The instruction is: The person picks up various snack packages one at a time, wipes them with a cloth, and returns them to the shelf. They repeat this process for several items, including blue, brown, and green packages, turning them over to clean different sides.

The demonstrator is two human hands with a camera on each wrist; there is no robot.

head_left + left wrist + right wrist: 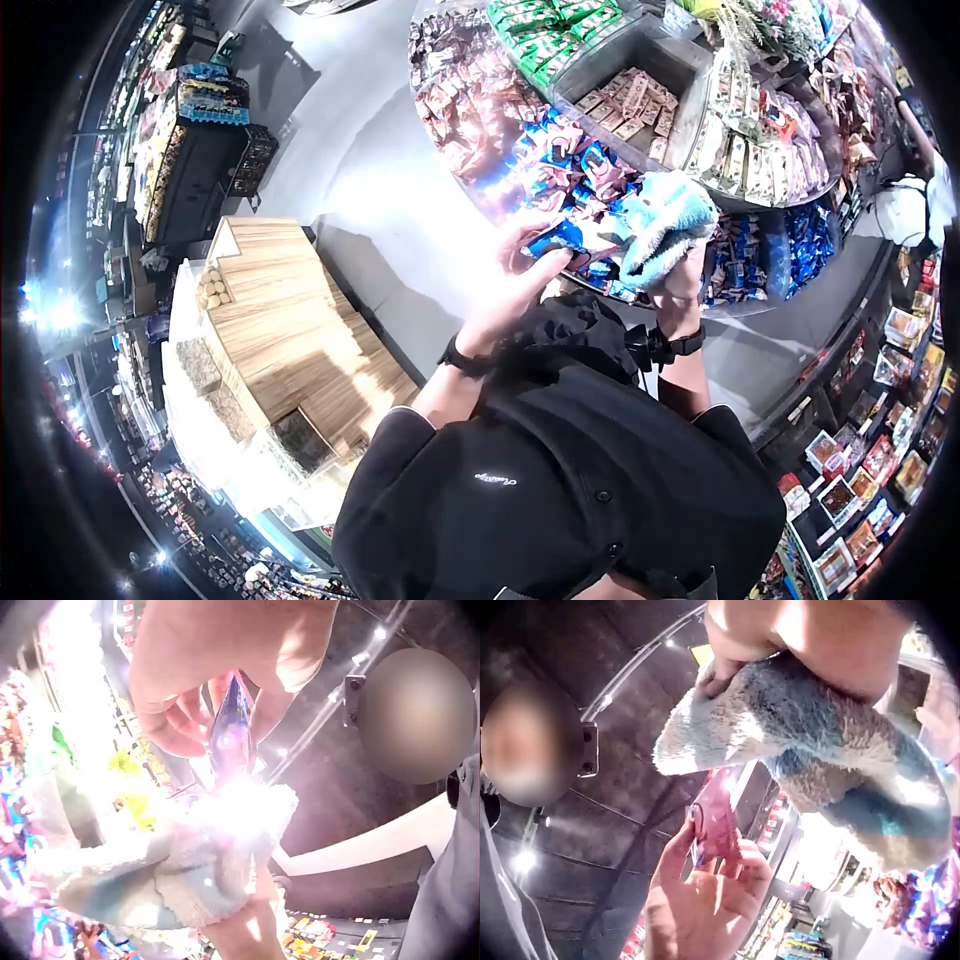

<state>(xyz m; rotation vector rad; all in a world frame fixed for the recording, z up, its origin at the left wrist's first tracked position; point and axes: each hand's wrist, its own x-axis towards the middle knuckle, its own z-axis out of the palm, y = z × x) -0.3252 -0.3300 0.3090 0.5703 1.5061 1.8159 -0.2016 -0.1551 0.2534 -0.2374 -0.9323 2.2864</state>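
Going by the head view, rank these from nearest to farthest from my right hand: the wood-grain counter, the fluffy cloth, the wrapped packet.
1. Fluffy cloth: gripped in your right hand.
2. Wrapped packet: just left of the cloth, held in your left hand.
3. Wood-grain counter: well off to the left, beyond your left arm.
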